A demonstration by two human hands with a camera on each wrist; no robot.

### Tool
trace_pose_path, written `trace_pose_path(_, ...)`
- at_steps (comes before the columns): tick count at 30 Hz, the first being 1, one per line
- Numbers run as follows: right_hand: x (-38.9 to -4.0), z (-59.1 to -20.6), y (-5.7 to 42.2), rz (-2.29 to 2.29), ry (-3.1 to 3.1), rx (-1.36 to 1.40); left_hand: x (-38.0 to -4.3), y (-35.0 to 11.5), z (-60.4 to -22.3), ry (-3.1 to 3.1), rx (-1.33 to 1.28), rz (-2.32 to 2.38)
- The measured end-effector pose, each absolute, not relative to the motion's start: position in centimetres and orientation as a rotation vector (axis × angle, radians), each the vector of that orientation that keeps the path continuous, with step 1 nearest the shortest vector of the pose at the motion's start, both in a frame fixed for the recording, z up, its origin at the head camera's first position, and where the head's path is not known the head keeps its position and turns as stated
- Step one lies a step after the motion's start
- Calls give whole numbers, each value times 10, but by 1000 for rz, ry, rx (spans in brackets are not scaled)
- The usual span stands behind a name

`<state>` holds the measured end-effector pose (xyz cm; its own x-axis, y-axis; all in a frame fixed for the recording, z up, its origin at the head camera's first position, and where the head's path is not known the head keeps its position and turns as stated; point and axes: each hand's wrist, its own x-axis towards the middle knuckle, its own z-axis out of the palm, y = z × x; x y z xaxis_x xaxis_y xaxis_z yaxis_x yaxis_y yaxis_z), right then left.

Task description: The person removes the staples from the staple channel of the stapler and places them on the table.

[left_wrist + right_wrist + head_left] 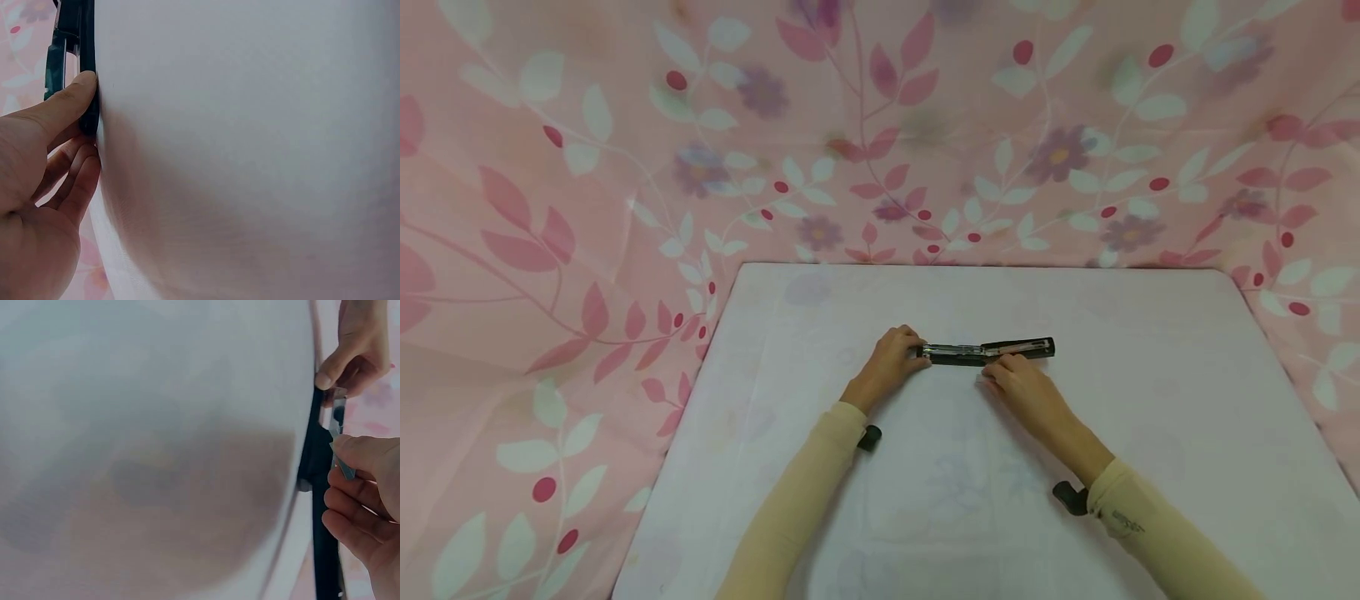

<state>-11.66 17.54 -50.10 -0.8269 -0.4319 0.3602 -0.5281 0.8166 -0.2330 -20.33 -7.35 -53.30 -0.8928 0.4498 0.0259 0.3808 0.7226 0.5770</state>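
Observation:
A black stapler (pixel 958 360) lies opened out on the white-covered table, its metal magazine showing along the left half and its top arm folded back to the right. My left hand (pixel 889 360) grips the stapler's left end, with the thumb (pixel 81 84) on its near side and the fingers beyond. Over the stapler's middle, my right hand (pixel 1026 390) pinches a short grey strip of staples (pixel 347 470) between thumb and fingertips. In the right wrist view this strip sits close over the metal magazine (pixel 338 412). The other right fingers overlap the black body.
The table (pixel 820 333) has a white cloth over it. Pink floral fabric (pixel 880 150) hangs behind and at the sides. Dark wrist mounts (pixel 1071 498) stick out from both cream sleeves (pixel 808 483).

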Motion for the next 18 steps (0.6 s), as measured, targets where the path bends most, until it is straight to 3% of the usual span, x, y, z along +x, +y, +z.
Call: trace_pose_path(18,-112,-528,187,599,-2801,647,-203,-73,-531,2790,653,897)
